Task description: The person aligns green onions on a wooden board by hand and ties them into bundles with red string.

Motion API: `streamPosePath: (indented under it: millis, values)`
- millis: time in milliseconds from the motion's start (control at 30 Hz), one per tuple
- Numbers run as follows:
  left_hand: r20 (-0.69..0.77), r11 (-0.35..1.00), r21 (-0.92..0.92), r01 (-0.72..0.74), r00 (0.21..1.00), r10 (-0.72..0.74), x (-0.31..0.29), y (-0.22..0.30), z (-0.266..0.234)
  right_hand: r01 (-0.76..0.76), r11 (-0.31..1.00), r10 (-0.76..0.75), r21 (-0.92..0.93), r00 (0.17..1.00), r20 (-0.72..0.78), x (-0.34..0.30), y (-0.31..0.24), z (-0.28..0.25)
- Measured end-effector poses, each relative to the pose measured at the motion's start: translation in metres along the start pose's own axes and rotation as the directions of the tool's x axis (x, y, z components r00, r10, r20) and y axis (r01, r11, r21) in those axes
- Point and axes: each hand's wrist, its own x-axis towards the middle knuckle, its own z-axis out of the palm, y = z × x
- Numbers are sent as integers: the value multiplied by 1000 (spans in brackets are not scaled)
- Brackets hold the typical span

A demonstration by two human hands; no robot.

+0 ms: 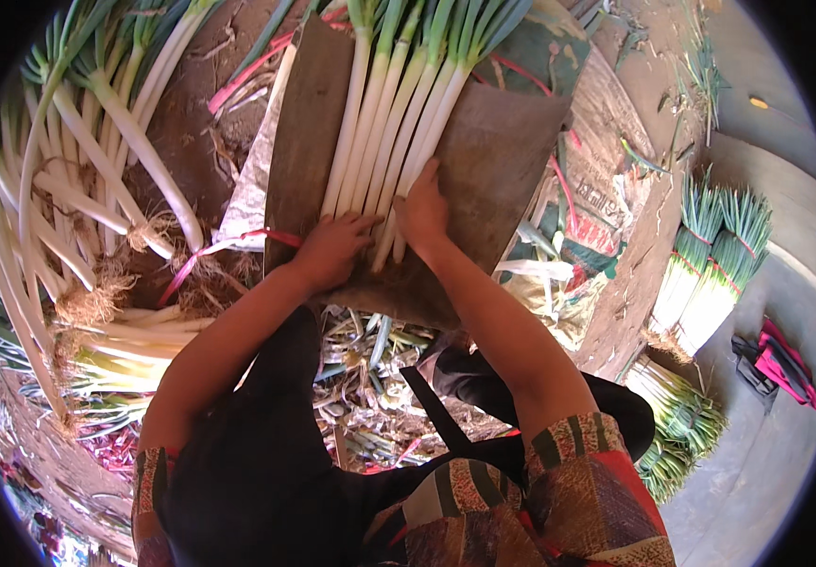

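Several long green onions [381, 132] lie side by side on a brown board or mat [507, 142], white ends toward me and green tops pointing away. At their lower left, my left hand [337, 248] has its fingers bent over the white ends. On the right side of the row, my right hand [420, 208] grips the outermost stalks, its thumb and forefinger pointing up along them. The stalks look trimmed of roots. My palms hide part of the lower ends.
A heap of untrimmed green onions [96, 189] with roots lies at left. Banded bundles [715, 260] stand at right, above another bundle [677, 416] and a pink-and-black item [786, 364]. Peelings [370, 378] litter the ground between my legs. Printed sacking [597, 198] lies under the board.
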Motion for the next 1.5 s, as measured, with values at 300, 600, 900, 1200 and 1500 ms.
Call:
streamPosePath:
  millis: [300,600,900,1200,1500]
  values:
    - [92,986,-81,-149,983,156,4,7,4,-5,1000,7,-14,990,138,7,4,-18]
    - [43,990,-27,-137,989,138,3,10,3,-78,996,75,37,993,94,10,3,-26]
    - [96,982,-125,-141,983,154,5,2,4,61,995,-74,74,980,183,-6,10,-9]
    - [173,868,-493,54,984,37,-6,5,4,45,998,-52,32,955,291,4,11,-12]
    - [246,971,-240,17,968,44,1,16,4,61,993,-42,-99,982,185,-6,10,-17]
